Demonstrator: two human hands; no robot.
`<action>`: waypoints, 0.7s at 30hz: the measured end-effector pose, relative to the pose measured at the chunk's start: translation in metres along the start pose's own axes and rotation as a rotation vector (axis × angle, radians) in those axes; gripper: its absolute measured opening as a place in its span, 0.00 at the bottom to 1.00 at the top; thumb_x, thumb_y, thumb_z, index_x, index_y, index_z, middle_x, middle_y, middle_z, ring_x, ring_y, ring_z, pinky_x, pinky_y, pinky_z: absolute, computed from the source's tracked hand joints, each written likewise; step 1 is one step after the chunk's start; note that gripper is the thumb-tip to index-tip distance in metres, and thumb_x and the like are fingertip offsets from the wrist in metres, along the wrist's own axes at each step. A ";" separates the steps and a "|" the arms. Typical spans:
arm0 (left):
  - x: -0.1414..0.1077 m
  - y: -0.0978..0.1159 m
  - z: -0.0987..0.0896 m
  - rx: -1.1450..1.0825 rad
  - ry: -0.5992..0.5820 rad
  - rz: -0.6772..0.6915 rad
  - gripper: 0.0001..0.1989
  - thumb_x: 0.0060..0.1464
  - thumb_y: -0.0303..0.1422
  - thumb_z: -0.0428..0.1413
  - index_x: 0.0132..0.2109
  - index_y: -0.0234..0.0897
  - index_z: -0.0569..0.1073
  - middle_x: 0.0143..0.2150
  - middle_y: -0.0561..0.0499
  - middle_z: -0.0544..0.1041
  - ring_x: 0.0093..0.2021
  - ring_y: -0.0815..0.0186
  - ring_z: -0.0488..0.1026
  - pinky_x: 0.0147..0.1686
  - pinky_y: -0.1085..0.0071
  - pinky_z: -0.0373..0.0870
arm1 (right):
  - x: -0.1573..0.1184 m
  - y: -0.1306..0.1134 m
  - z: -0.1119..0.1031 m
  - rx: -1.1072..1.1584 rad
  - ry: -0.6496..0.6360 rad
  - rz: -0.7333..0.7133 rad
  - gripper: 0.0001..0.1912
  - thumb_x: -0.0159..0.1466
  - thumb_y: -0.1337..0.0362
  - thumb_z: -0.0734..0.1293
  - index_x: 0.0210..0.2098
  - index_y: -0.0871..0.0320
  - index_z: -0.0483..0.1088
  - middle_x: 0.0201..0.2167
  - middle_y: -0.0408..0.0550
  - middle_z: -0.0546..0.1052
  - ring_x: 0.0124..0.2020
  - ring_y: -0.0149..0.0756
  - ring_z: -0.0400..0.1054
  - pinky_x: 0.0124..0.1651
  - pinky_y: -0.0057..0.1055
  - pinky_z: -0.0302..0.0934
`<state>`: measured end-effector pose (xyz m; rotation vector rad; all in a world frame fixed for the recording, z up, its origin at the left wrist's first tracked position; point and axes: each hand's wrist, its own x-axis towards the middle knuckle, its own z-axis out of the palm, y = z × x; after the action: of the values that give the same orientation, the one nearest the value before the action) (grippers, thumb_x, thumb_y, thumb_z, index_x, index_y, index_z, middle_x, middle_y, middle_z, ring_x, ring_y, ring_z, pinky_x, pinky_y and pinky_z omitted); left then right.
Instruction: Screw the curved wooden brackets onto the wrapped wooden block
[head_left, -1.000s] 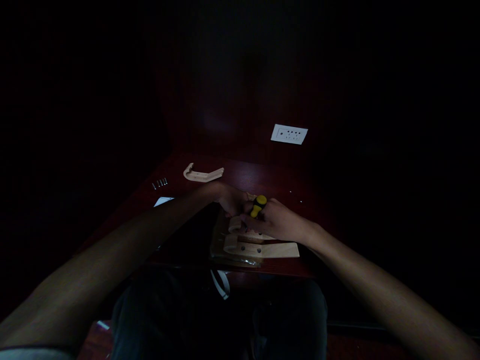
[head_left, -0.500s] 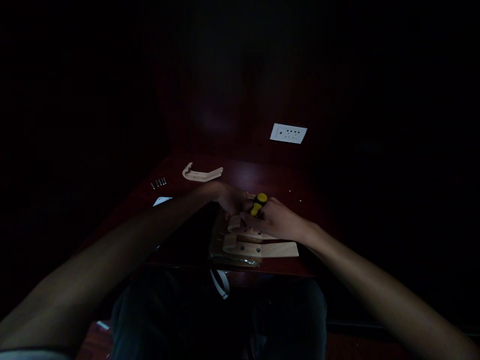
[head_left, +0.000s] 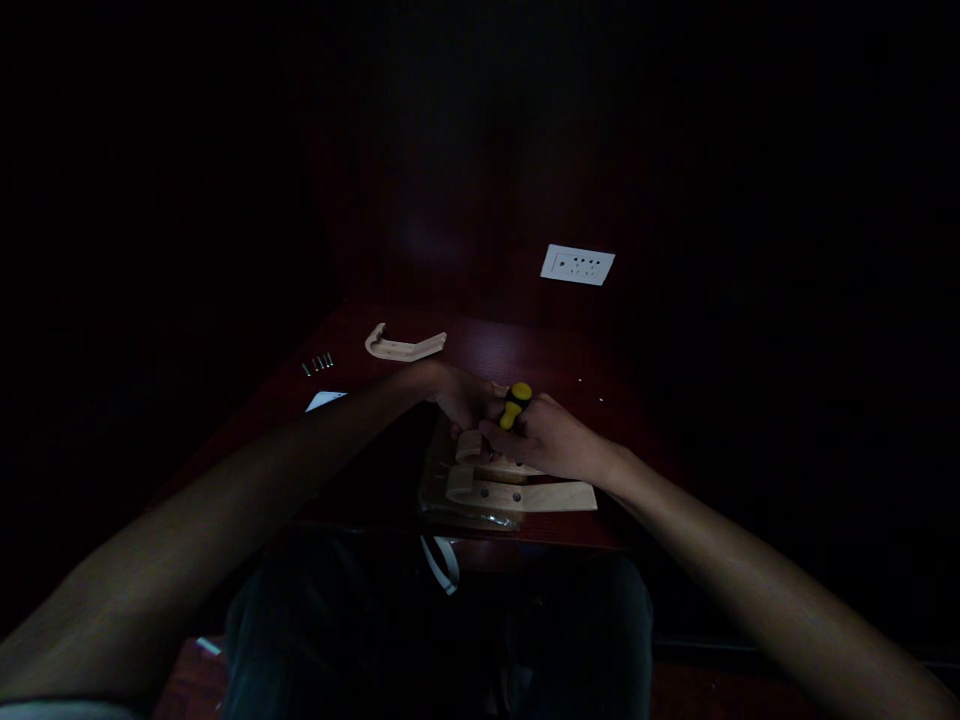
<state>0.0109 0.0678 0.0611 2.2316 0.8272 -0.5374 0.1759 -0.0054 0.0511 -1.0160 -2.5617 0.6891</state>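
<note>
A screwdriver [head_left: 515,408] with a yellow and black handle stands tilted between my hands. My right hand [head_left: 559,437] is closed around it; the shaft and tip are hidden. Against it, my left hand [head_left: 463,398] has its fingers curled down, and what they grip is hidden. A bit of pale wood [head_left: 498,388] shows just beyond the fingers. Nearer me lie two curved wooden hooks: the front hook [head_left: 559,497] has two dark screws in it, and the second hook [head_left: 469,446] is partly under my right hand. Below them is a clear-wrapped brown pad [head_left: 435,490].
Another wooden hook [head_left: 405,349] lies at the back of the dark red table [head_left: 495,335]. Several screws [head_left: 318,363] sit at the left, near a white flat object [head_left: 326,400]. A wall socket [head_left: 577,264] is on the back panel. A white strap [head_left: 442,565] hangs below the front edge.
The screwdriver's handle has shifted very slightly left and tilts a little differently. Both hands keep nearly the same place, and the hooks and screws lie as before.
</note>
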 end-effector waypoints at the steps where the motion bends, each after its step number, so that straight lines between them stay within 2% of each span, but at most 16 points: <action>1: 0.000 0.000 0.000 0.003 0.000 0.000 0.22 0.36 0.24 0.55 0.44 0.37 0.76 0.37 0.49 0.76 0.37 0.61 0.72 0.36 0.69 0.70 | 0.000 0.000 0.000 -0.003 0.003 -0.007 0.14 0.66 0.59 0.58 0.34 0.62 0.70 0.27 0.45 0.71 0.26 0.27 0.61 0.29 0.27 0.53; 12: -0.001 0.003 -0.002 0.040 -0.002 0.004 0.22 0.38 0.24 0.55 0.44 0.37 0.77 0.36 0.50 0.77 0.35 0.63 0.72 0.34 0.72 0.68 | 0.003 -0.002 0.002 0.040 0.044 -0.098 0.10 0.65 0.63 0.60 0.31 0.61 0.69 0.29 0.45 0.73 0.31 0.28 0.65 0.35 0.27 0.57; 18: 0.002 -0.001 -0.002 0.074 -0.007 0.055 0.21 0.39 0.24 0.54 0.43 0.37 0.77 0.39 0.49 0.77 0.38 0.63 0.72 0.35 0.74 0.67 | 0.004 -0.001 0.006 0.062 0.008 -0.016 0.16 0.66 0.59 0.58 0.27 0.61 0.68 0.20 0.42 0.71 0.22 0.26 0.64 0.28 0.26 0.56; 21: 0.001 0.001 -0.003 0.037 -0.013 0.069 0.23 0.37 0.23 0.54 0.44 0.37 0.77 0.39 0.50 0.77 0.38 0.63 0.72 0.33 0.75 0.67 | 0.004 -0.002 0.006 0.078 0.017 -0.028 0.14 0.66 0.60 0.58 0.29 0.61 0.68 0.19 0.41 0.70 0.21 0.25 0.64 0.27 0.25 0.56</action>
<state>0.0123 0.0695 0.0631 2.2794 0.7362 -0.5375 0.1696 -0.0058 0.0469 -0.9555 -2.5085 0.7631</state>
